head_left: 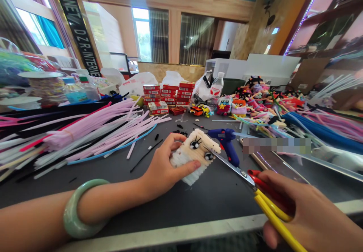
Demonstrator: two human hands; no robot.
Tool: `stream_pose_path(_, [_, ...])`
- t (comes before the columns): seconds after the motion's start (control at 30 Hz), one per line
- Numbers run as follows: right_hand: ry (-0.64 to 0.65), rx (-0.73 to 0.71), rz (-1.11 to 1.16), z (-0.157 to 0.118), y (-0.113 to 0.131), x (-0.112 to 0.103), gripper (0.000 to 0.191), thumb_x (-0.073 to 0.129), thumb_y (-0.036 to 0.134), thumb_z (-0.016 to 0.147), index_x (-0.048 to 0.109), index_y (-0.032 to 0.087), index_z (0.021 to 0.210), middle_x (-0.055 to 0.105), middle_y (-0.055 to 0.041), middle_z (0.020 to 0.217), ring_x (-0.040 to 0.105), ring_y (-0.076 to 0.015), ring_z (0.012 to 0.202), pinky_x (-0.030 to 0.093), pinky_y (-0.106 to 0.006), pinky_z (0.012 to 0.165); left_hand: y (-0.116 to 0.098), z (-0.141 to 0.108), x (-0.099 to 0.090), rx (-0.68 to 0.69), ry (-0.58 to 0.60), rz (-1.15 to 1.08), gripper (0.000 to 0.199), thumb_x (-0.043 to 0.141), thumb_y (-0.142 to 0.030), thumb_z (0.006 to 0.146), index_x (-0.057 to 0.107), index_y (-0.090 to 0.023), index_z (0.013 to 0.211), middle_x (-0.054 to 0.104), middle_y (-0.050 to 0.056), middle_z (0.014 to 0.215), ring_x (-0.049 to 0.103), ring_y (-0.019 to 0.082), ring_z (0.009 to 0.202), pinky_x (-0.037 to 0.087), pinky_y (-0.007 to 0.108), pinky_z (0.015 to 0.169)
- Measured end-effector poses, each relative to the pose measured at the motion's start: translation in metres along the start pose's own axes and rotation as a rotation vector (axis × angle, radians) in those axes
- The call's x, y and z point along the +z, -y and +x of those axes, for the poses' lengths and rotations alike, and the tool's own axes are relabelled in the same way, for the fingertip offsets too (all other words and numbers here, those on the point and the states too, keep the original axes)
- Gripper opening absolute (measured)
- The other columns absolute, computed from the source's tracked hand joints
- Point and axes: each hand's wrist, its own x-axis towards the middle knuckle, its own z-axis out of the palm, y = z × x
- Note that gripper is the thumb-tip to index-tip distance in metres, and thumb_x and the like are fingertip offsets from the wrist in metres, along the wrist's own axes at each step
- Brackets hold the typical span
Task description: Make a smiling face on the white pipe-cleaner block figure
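Observation:
My left hand [167, 161] is closed around a cream and white pipe-cleaner figure [190, 159] with two black eyes and lashes, thumb across its front. In my right hand [306, 206] are scissors [249, 180] with one red and one yellow handle. The metal blades reach up to the left, and their tips lie at the figure's upper right edge, by one eye. From here I cannot tell whether the tips touch it. Just behind the figure lies a blue glue gun [228, 146].
Bundles of pink, white and black pipe cleaners [93, 131] spread over the left side. Red boxes [167, 97] are stacked at the back, beside a bottle [217, 85]. Small finished dolls [258, 95] pile up at back right. A phone-like flat object [272, 161] lies right. The table's pale edge [181, 235] runs in front.

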Motion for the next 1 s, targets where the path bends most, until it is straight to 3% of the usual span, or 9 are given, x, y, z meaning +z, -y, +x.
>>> stream_pose_path(0.13, [0.136,0.031,0.044,0.0,0.0,-0.001,0.029,0.073,0.019,0.048,0.064,0.023,0.075,0.062,0.0059,0.057,0.059,-0.0164,0.053,0.041,-0.02,0.042,0.003,-0.001,-0.001,0.053,-0.013,0.088,0.047,0.074,-0.037,0.068,0.045,-0.021,0.102,0.065,0.003,0.091,0.064,0.019,0.075,0.05,0.028,0.063])
stream_pose_path(0.5, [0.039,0.064,0.023,-0.002,0.018,0.001,0.031,0.074,0.028,0.048,0.065,0.023,0.077,0.061,0.0054,0.054,0.057,-0.0169,0.053,0.043,-0.022,0.046,0.001,-0.006,0.001,0.125,-0.05,0.223,0.044,0.073,-0.036,0.069,0.047,-0.022,0.102,0.066,0.005,0.097,0.064,0.022,0.088,0.049,0.031,0.074])
stream_pose_path(1.0, [0.259,0.067,-0.026,0.006,0.02,0.0,0.013,0.063,0.03,0.063,0.06,0.024,0.073,0.061,0.0056,0.056,0.051,-0.0143,0.053,0.035,-0.024,0.047,0.002,-0.005,0.0,0.171,-0.043,0.283,0.043,0.071,-0.037,0.073,0.046,-0.021,0.104,0.065,0.005,0.098,0.064,0.021,0.085,0.048,0.03,0.073])
